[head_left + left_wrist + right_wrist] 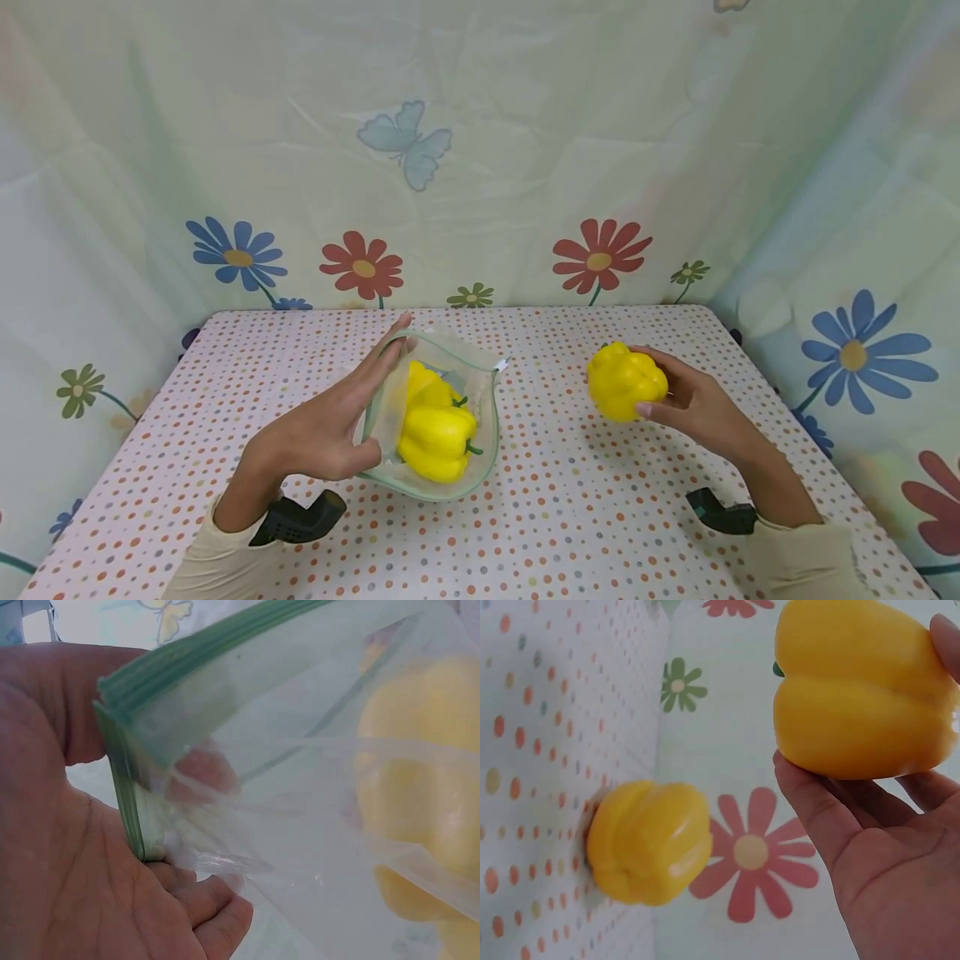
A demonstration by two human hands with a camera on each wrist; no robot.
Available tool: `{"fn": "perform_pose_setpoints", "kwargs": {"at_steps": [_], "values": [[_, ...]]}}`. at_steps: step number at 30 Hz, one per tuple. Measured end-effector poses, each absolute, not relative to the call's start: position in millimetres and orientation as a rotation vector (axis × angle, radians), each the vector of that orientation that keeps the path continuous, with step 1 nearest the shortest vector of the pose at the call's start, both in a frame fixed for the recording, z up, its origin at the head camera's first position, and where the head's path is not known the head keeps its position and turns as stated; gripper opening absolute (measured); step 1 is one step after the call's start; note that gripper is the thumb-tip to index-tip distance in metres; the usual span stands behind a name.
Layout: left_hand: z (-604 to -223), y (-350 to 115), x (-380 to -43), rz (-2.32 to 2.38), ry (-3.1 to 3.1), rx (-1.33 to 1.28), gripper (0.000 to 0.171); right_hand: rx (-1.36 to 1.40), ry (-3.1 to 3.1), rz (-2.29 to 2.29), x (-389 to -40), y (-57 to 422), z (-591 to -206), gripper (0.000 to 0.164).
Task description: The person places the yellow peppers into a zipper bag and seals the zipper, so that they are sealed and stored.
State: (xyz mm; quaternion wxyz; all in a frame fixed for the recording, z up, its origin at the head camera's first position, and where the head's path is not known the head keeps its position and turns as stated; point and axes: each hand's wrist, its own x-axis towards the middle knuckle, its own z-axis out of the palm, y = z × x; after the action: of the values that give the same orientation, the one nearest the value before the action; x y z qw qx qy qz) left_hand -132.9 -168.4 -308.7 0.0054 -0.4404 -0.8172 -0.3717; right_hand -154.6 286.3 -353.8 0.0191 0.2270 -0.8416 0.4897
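Observation:
My left hand (322, 425) holds a clear zip bag (387, 421) with a green seal at its rim, thumb and fingers spread along the left side of the opening. The bag's mouth faces up and gapes wide. Inside lie two yellow bell peppers (437, 442) with green stems. In the left wrist view a fingertip (201, 776) shows through the plastic. Over the table's right side, my right hand (697, 408) grips another yellow bell pepper (862, 690) between thumb and fingers. Beyond it, one more yellow bell pepper (651, 844) rests on the table in the right wrist view.
A white cloth with coloured dots covers the table (547, 517). Behind it and at both sides hangs a curtain (510, 192) printed with flowers and a butterfly. A dark device (300, 518) is strapped to each wrist.

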Motion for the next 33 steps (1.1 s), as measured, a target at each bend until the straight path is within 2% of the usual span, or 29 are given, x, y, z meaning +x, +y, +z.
{"fn": "perform_pose_setpoints", "kwargs": {"at_steps": [12, 24, 33], "values": [[-310, -169, -131, -1.162, -2.557, -1.361, 0.105, 0.826, -2.583, 1.457, -150, 260, -326, 0.066], [-309, -166, -133, -1.174, -2.555, -1.379, 0.105, 0.984, -2.485, 1.562, -142, 232, -317, 0.070], [-311, -165, -134, -1.213, -2.553, -1.381, 0.107, 1.257, -2.374, 1.693, -141, 209, -306, 0.071]]}}
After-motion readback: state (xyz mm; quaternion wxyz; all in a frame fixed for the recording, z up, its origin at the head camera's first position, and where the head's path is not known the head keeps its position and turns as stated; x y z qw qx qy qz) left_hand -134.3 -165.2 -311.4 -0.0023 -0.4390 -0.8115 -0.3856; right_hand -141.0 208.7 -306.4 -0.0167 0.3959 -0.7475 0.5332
